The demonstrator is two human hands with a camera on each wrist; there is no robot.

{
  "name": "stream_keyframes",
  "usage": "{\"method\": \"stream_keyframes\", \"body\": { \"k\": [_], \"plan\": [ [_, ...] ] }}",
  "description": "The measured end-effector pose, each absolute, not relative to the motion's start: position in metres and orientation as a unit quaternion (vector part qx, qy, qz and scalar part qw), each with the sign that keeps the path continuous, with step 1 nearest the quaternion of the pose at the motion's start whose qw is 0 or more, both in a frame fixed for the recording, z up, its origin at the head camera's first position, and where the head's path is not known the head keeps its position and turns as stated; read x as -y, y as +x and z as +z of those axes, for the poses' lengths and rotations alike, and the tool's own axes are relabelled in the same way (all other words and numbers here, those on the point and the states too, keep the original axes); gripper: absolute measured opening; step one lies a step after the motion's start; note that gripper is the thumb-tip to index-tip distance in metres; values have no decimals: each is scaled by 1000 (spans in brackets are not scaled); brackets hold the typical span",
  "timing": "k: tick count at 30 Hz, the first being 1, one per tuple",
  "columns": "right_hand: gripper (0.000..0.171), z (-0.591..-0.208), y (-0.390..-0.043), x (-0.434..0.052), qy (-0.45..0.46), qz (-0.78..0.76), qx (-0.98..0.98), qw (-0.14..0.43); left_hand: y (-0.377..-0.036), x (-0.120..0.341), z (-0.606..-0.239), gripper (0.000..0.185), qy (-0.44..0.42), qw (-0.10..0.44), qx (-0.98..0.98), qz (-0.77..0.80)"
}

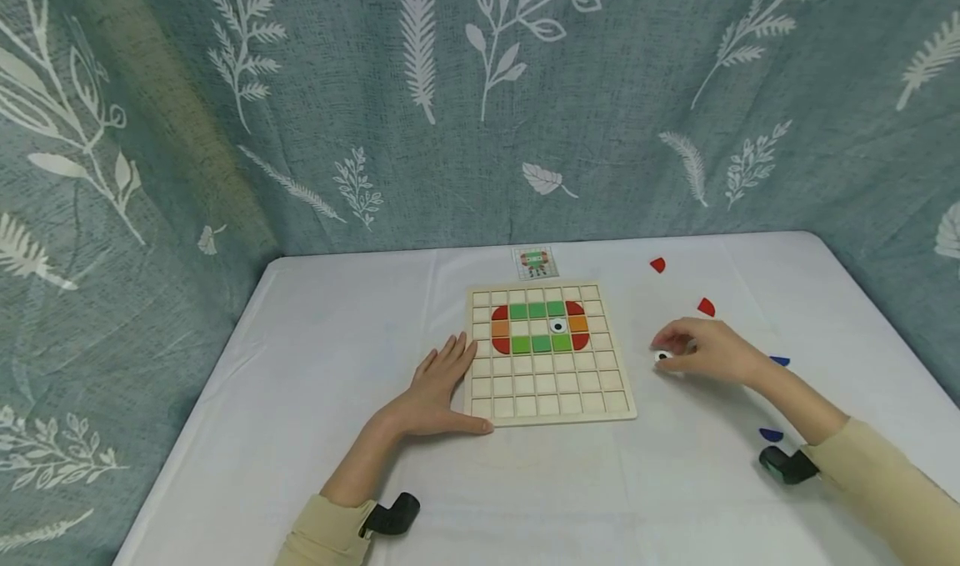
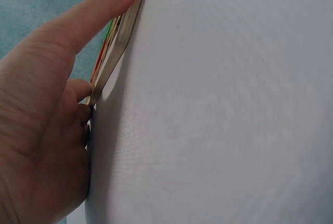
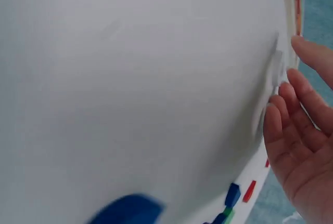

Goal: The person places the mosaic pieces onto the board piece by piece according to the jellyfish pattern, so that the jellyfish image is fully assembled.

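A pale wooden grid board [image 1: 547, 383] lies on the white table, bearing green, red and orange tiles in a rounded ring. Inside the ring sits one white eye tile [image 1: 558, 325] with a black pupil. My left hand [image 1: 435, 395] rests at the board's left side, fingers spread on its edge and thumb [image 2: 112, 3] at the near corner. To the right of the board, my right hand [image 1: 705, 349] pinches a second eye tile [image 1: 662, 355] between thumb and forefinger, low over the table. The palm hides part of the table in the right wrist view.
A small picture card [image 1: 535, 262] lies behind the board. Red pieces [image 1: 657, 264] lie at the back right. Dark blue pieces [image 1: 771, 435] lie around the right forearm. A leaf-patterned curtain [image 1: 450, 174] hangs at the table's back edge.
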State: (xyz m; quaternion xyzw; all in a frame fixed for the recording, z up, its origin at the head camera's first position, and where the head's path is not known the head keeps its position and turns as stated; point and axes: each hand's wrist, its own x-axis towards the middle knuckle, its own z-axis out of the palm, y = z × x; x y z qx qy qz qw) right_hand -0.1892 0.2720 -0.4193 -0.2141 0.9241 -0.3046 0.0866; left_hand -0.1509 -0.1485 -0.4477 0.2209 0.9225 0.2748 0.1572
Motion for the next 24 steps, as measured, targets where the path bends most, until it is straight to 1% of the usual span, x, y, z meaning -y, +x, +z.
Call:
{"method": "stream_keyframes", "body": {
  "k": [7,13,16,19,24],
  "plan": [
    [19,-428,-187,-272,-225,-304,-923,66,-150,148,-447,119,219,157,-922,278],
    [29,-431,-189,-263,-193,-310,-930,39,-149,148,-447,119,219,156,-922,277],
    [29,-432,-189,-259,-177,-298,-937,33,-149,148,-447,119,220,154,-923,276],
    [26,-432,-188,-256,-183,-302,-935,37,-149,148,-448,119,219,153,-924,274],
    [32,-432,-187,-254,-186,-314,-931,32,-149,148,-447,119,222,155,-924,270]
  ]
}}
